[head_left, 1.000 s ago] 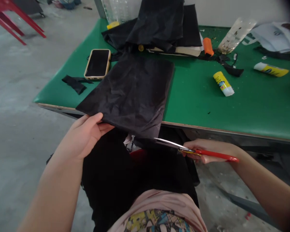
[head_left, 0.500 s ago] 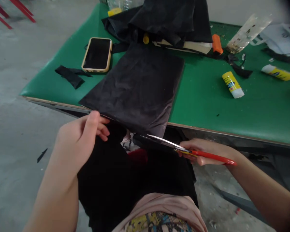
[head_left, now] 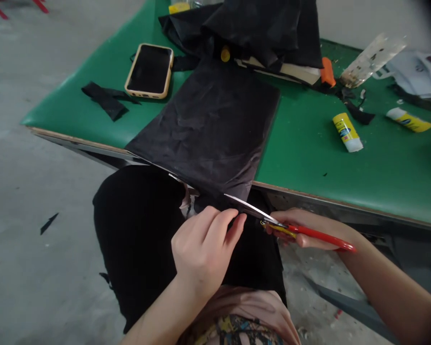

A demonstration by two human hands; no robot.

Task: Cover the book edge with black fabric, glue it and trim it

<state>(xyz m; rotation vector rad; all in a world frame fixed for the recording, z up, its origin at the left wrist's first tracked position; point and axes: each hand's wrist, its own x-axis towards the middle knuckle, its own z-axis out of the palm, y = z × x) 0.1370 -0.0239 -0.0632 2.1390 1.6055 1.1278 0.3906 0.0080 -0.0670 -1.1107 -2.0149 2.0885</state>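
My right hand (head_left: 298, 227) grips a pair of scissors (head_left: 319, 237) with red handles in front of the table edge. Their bright blade points left, at the near corner of a flat piece wrapped in black sheeting (head_left: 215, 124). This piece lies on the table and juts over its front edge. My left hand (head_left: 208, 244) is closed in a pinch just below the blade, over my lap. What lies between its fingertips cannot be made out against my black trousers.
On the green table (head_left: 388, 177) lie a phone (head_left: 149, 72), black scraps (head_left: 104, 100), two glue sticks, one a yellow glue stick (head_left: 346, 132) on the right, and an orange piece (head_left: 327, 72). More black sheeting (head_left: 262, 28) is heaped at the back.
My left hand has moved right, from the left part of the piece's front edge to the scissors' blades, and its fingers have closed. My right hand stays nearly in place with the scissors.
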